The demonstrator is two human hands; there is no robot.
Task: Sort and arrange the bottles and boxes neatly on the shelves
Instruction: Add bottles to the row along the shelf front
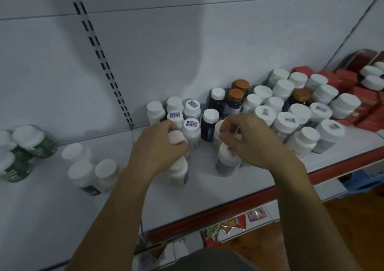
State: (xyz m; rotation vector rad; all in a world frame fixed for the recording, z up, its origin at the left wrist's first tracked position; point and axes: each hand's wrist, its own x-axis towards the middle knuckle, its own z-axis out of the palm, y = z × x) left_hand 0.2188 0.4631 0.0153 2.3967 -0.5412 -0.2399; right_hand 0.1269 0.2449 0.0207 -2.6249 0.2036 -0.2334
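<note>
My left hand (160, 144) grips a white-capped bottle (177, 138) that stands atop another white bottle (178, 173) on the white shelf (207, 187). My right hand (247, 139) curls its fingers round a small white-capped bottle (232, 130), held above a white-lidded grey bottle (227, 160). Just behind my hands stand several white bottles with blue stickers (192, 125) and a dark bottle with a white cap (209, 124). A dense group of white-capped bottles (291, 112) fills the shelf to the right.
Three white bottles (89, 168) stand left of my arms, green-labelled bottles (31, 144) further left. Orange-capped dark bottles (236, 98) sit at the back. Red boxes (349, 79) lie at the far right. The shelf has a red front edge (228, 210); packets (232, 225) hang below.
</note>
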